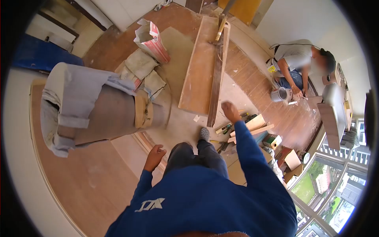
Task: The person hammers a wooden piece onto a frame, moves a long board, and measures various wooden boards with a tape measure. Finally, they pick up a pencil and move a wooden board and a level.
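Note:
My right hand [230, 111] hangs just right of the near end of a long wooden board [199, 75], closed like a loose fist with nothing visible in it. A narrow dark strip of wood [215, 89] runs along the board's right side. On the far part lies a hammer [219, 34] with a light handle. My left hand [154, 158] is held low by my left thigh, its fingers loosely bent and apart, holding nothing. Neither hand appears to touch the board. Hand tools [225, 128] and wood offcuts [252, 127] lie on the floor below my right hand.
A large cloth-draped roll [98, 110] with a tan tool pouch [143, 111] stands left. Ahead are filled sacks [140, 65] and an open paper bag [152, 41]. At right a person [294, 65] crouches by a bucket [279, 94]. Boxes [290, 158] sit near the window.

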`<action>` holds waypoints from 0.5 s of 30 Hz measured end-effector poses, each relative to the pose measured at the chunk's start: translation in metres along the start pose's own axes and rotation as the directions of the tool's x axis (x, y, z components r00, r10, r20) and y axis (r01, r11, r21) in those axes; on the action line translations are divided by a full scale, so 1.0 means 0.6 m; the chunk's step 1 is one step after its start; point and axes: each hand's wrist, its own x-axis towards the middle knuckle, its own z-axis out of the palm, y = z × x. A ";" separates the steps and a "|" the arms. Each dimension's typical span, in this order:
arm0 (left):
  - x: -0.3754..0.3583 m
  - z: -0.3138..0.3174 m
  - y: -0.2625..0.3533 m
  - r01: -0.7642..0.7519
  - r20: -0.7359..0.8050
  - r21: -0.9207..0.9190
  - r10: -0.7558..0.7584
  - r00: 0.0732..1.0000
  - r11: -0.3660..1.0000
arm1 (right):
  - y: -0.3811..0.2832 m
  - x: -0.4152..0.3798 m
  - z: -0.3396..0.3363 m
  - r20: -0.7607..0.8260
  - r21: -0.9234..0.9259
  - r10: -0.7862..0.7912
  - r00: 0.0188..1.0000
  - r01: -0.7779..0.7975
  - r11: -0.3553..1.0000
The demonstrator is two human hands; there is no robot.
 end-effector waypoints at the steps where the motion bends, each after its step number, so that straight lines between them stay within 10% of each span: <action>1: -0.003 -0.005 0.004 -0.015 -0.067 -0.004 0.014 0.998 1.000 | 0.047 0.076 0.018 -0.021 -0.111 -0.232 0.972 0.229 0.967; 10: -0.025 0.006 0.007 0.242 -0.135 -0.135 -0.259 0.956 0.961 | 0.113 0.632 0.046 0.072 -0.346 -0.193 0.979 0.206 0.915; 12: -0.019 0.015 -0.036 0.277 -0.129 -0.148 -0.297 0.946 0.949 | 0.051 0.700 0.040 0.171 -0.656 0.217 0.961 -0.054 0.753; 15: -0.028 0.025 -0.071 0.379 -0.125 -0.168 -0.401 0.907 0.910 | 0.065 0.734 0.077 0.093 -0.783 0.141 0.986 -0.015 0.621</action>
